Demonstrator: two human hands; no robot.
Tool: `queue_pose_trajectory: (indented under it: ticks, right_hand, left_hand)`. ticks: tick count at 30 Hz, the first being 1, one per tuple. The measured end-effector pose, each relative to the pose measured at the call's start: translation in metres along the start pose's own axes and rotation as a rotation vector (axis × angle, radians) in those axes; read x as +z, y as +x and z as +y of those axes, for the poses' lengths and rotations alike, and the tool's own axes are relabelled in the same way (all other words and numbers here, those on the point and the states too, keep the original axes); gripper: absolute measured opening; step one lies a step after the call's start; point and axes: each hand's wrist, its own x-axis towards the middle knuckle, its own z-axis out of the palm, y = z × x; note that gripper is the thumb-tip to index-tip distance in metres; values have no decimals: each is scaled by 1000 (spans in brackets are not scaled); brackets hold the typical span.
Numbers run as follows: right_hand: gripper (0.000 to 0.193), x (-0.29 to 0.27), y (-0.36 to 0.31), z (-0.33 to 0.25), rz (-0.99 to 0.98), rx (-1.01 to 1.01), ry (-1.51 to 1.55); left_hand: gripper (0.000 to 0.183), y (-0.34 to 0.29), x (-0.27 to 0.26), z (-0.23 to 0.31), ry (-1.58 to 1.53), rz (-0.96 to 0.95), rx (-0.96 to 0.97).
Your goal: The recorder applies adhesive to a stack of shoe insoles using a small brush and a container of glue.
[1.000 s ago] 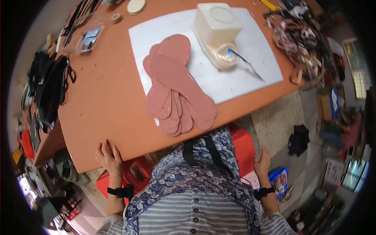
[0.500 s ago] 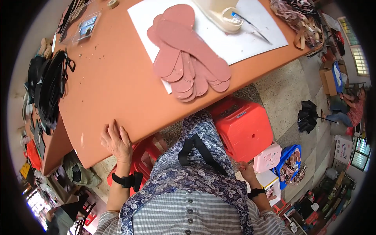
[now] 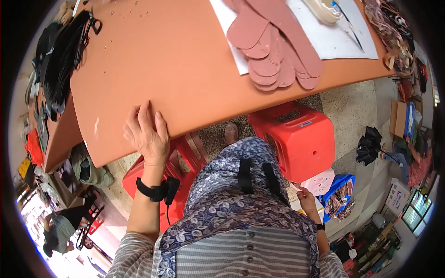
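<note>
While one hand is resting on the table, the other is hanging low

As the left hand [image 3: 147, 135] is lying on the orange tabletop [image 3: 181, 60], left of the frame's centre, its fingers are parting loosely and gripping nothing. A black band [image 3: 156, 190] is circling that wrist. Lower right of centre, the right hand [image 3: 307, 202] is staying below table level with its fingers curling; something pale is showing at the fingertips, but I cannot tell whether they are holding it. Just above that hand, a pale pink patterned object [image 3: 323, 180] is sitting under the right-hand red stool [image 3: 308, 148], and a blue tub [image 3: 351, 183] of scraps is standing to its right.

At the upper right of centre, pink sole-shaped pieces [image 3: 278, 55] are lying fanned in a pile, partly covering a white sheet [image 3: 345, 44] and reaching toward the table's near edge. Beside them on the sheet, a cream container [image 3: 323, 10] is running out of the top of the frame, with a thin dark stick [image 3: 352, 30] leaning out from it. At the upper left, black strips [image 3: 65, 60] are hanging over the table's side.
</note>
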Motion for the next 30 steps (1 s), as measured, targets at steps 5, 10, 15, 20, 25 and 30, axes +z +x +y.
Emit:
queue_pose_trajectory:
  ticks: [5, 10, 15, 20, 25, 30]
  right_hand:
    - [35, -32, -9, -14, -17, -37, -119]
    - [35, -71, -4, 12, 24, -67, -216]
    - [35, -101, 15, 79, 79, -71, -144]
    - [35, -123, 40, 102, -12, -68, -97]
    - [41, -156, 115, 158, 1, -221, -95]
    - [48, -167, 134, 75, -53, -181, -26]
  left_hand:
    - [32, -1, -2, 4, 6, 31, -27]
    - [33, -8, -2, 1, 23, 54, -22]
    - [51, -64, 1, 45, -213, 155, 3]
    - [61, -208, 30, 137, -642, -445, -52]
    - [84, -304, 74, 217, -1042, -1135, -446]
    - [98, -383, 129, 273, -1299, -1112, -759]
